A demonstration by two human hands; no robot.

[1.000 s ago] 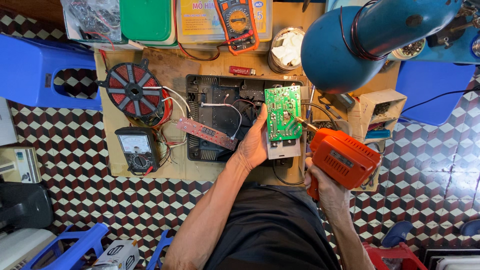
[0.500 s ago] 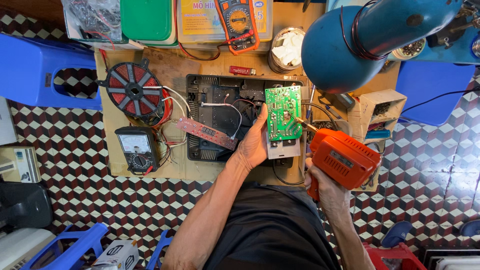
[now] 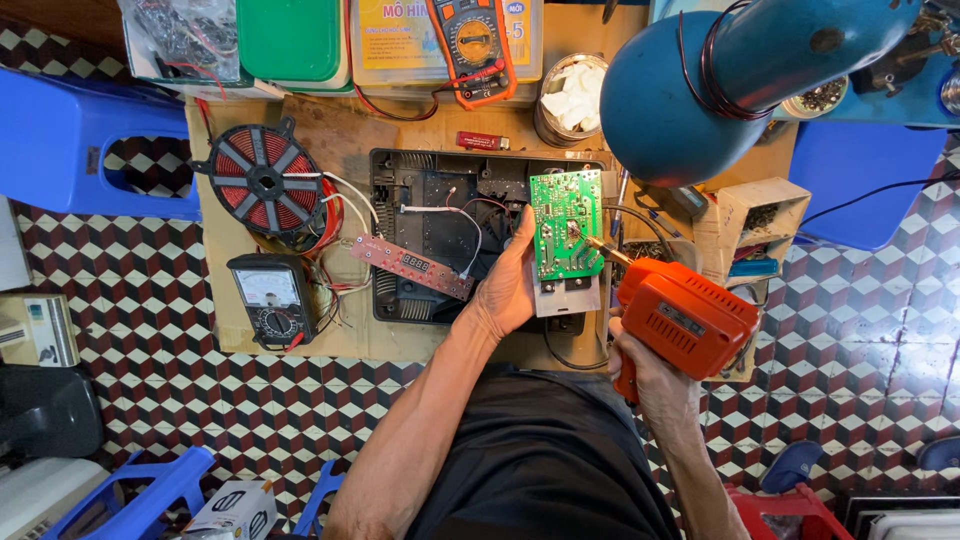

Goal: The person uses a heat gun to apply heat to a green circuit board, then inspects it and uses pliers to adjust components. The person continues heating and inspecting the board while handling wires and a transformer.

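Observation:
My left hand (image 3: 507, 285) grips the left edge of a green circuit board (image 3: 565, 225), holding it tilted over a black appliance base (image 3: 440, 235). A metal heat sink (image 3: 568, 297) hangs at the board's lower end. My right hand (image 3: 650, 375) is wrapped around the handle of an orange soldering gun (image 3: 685, 315). The gun's thin tip touches the right side of the green board. A red display board (image 3: 412, 266) lies across the black base, joined to it by white wires.
A red and black induction coil (image 3: 260, 180) lies at the left with an analog meter (image 3: 268, 298) below it. A digital multimeter (image 3: 475, 45), a tin (image 3: 570, 100), a blue lamp head (image 3: 700, 90) and a small parts drawer (image 3: 760, 225) crowd the back and right. Blue stools (image 3: 90, 140) flank the bench.

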